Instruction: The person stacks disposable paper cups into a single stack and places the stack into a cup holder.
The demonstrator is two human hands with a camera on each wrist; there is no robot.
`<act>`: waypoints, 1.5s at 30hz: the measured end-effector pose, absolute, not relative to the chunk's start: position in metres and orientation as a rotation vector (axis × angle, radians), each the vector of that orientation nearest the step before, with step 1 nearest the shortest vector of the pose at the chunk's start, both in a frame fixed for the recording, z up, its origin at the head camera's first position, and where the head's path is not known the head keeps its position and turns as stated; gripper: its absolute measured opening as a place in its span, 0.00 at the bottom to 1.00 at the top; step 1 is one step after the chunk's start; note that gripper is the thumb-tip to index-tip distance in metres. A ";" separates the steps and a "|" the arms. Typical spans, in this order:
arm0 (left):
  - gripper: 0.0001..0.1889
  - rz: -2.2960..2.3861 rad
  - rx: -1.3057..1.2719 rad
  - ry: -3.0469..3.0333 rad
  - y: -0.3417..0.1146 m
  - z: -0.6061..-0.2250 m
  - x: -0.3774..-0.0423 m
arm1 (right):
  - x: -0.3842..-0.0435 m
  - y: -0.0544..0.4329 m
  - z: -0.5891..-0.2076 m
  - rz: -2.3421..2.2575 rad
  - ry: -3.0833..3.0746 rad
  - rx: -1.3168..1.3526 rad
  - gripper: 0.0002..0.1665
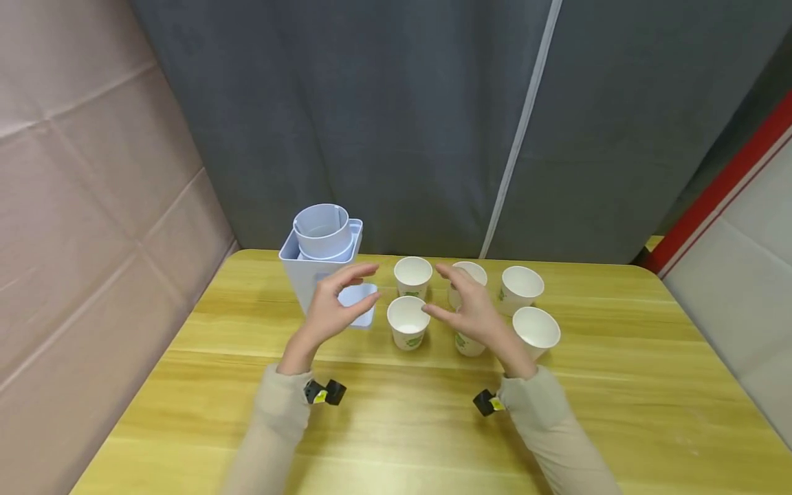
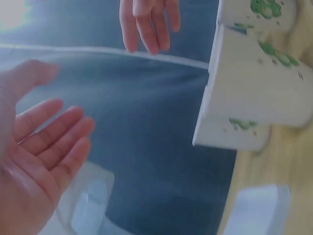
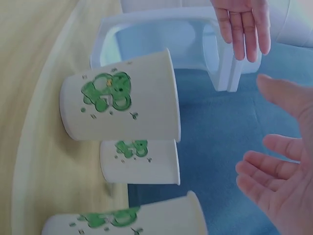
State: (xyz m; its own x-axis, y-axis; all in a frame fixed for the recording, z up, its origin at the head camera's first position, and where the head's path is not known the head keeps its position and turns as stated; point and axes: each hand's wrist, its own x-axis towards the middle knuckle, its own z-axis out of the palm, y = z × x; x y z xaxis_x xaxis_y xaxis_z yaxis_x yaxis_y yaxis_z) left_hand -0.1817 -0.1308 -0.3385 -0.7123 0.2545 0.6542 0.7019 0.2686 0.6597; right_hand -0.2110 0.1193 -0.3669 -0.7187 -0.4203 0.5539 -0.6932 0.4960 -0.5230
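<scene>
My left hand [image 1: 334, 302] hovers beside the light-blue plastic holder [image 1: 297, 268], fingers gently bent and nothing in its grasp. Over the middle paper cups, my right hand [image 1: 473, 309] is held up with thumb and fingers apart, also bare. Between the two hands stand a front white paper cup [image 1: 407, 323] and a rear paper cup [image 1: 413, 271]. Green cartoon prints mark the cup sides, plain on a near cup [image 3: 122, 98] in the right wrist view. Partly behind my right hand are another rear cup [image 1: 473, 273] and a front cup [image 1: 469, 346].
Farther right stand two more upright cups, one at the back [image 1: 522, 283] and one nearer [image 1: 537, 328]. A round light-blue container [image 1: 322, 230] sits in the holder's top. The wooden table [image 1: 396, 426] meets a dark grey curtain [image 1: 396, 124] at its far edge.
</scene>
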 end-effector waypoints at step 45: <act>0.39 -2.168 -0.588 -1.956 -0.260 -0.371 -0.234 | -0.204 0.101 -0.385 0.970 -2.625 1.018 0.48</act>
